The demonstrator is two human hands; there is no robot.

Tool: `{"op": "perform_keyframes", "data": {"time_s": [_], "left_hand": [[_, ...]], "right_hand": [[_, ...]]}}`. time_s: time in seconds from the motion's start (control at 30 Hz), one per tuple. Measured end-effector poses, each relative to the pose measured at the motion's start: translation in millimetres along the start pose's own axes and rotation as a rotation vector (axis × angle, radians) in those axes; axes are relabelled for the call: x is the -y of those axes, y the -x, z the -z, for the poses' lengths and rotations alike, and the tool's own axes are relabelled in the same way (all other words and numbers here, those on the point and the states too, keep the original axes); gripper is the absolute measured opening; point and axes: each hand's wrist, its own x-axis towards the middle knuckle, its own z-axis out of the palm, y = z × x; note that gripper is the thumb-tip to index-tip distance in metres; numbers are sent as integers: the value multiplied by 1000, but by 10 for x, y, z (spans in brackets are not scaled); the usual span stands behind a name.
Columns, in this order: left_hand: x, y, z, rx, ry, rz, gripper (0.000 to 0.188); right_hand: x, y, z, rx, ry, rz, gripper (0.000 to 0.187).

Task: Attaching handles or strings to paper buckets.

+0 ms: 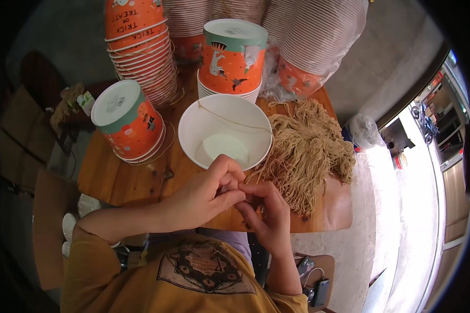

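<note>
Holds left hand (pixel 211 198) and right hand (pixel 269 216) close together over the near side of the wooden table (pixel 109 180), with fingertips pinched, cannot tell on what, if anything. Just beyond, has the white bucket (pixel 193 133) standing mouth up, with a thin string (pixel 236 124) across it and a tan yarn bundle (pixel 310 151) on its right. Farther back, has upside-down orange buckets (pixel 230 68) before taller stacks (pixel 324 41).

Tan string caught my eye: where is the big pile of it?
In the head view, the string pile lies on the right of the table, beside the open bucket and beyond the right hand.
</note>
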Motion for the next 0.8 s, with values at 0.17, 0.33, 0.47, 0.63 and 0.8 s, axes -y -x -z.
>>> {"op": "perform_keyframes", "data": {"time_s": [0.17,0.33,0.47,0.63,0.8], "left_hand": [[-25,-22,7,-1,-65,2,25],[-162,-35,29,-175,-368,-54,23],[-10,-266,100,-238,-773,-455,28],[41,-315,111,-175,-771,-333,23],[11,-310,162,-153,-808,-322,29]], "right_hand": [[-10,16,2,-117,232,100,16],[-134,2,-5,-373,194,-97,14],[-250,-94,-94,-452,247,-12,15],[-367,-173,-161,-508,313,42,16],[-346,-242,-175,-523,305,67,17]]}}
